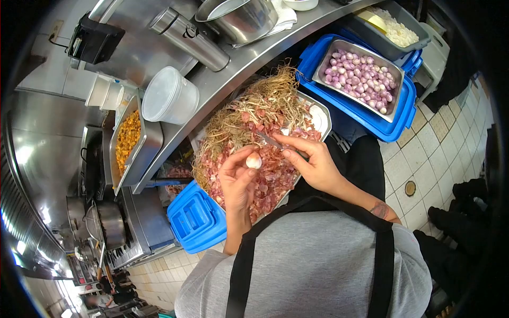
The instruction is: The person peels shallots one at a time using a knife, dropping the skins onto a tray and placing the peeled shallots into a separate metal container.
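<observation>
My left hand pinches a pale, partly pinkish shallot between thumb and fingers. A small knife is in my right hand, its blade pointing up and left, a little above the shallot and apart from it. Below both hands lies a heap of reddish shallot skins on a wide tray. Dry stringy roots and stalks cover the tray's far and left part. At the upper right, peeled purple-white shallots fill a metal pan.
The metal pan rests on a blue lidded bin; another blue lid is at lower left. A steel counter holds a lidded plastic tub, a steel flask and a pot. Another person's dark-clothed legs are at right.
</observation>
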The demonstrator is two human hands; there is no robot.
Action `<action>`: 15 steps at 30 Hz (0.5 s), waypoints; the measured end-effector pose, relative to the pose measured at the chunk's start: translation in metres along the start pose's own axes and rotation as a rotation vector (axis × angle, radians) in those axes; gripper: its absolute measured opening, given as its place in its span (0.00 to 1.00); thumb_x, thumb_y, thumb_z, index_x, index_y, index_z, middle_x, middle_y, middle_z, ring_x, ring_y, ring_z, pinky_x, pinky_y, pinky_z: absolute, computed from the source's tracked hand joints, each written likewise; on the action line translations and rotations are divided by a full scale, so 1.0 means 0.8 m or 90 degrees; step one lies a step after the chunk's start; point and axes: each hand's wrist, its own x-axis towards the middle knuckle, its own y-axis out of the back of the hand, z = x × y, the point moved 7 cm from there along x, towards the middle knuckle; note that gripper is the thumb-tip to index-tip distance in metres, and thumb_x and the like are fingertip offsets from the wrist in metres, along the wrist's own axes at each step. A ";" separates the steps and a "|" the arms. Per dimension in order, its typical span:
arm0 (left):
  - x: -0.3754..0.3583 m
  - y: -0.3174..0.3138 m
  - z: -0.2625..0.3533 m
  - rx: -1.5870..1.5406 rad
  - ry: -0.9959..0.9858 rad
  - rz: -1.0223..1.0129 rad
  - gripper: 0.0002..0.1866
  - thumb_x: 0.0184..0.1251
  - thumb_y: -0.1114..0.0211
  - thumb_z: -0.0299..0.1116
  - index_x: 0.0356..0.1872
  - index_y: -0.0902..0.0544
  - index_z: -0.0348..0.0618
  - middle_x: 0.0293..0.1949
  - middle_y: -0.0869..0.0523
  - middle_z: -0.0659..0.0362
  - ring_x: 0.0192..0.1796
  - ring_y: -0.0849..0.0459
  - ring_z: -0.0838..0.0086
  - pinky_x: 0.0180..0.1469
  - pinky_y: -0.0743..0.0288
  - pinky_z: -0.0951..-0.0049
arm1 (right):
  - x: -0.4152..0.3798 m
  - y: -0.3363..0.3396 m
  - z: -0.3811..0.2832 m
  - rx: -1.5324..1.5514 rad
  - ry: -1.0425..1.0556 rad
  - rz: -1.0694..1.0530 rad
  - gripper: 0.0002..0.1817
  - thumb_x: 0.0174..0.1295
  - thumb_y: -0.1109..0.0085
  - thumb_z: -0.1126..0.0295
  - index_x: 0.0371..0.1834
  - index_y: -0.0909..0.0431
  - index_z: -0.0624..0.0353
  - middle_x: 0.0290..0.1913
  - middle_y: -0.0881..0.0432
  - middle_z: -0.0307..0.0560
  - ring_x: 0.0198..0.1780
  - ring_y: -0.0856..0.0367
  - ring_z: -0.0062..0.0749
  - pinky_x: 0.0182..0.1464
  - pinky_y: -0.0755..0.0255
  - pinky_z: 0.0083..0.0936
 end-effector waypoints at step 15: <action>0.002 -0.009 0.026 0.162 -0.095 -0.069 0.19 0.48 0.34 0.13 0.45 0.21 0.31 0.52 0.26 0.49 0.50 0.23 0.69 0.51 0.25 0.72 | -0.009 -0.023 -0.025 -0.004 0.060 -0.164 0.18 0.60 0.44 0.74 0.54 0.24 0.57 0.39 0.17 0.49 0.36 0.19 0.32 0.40 0.26 0.24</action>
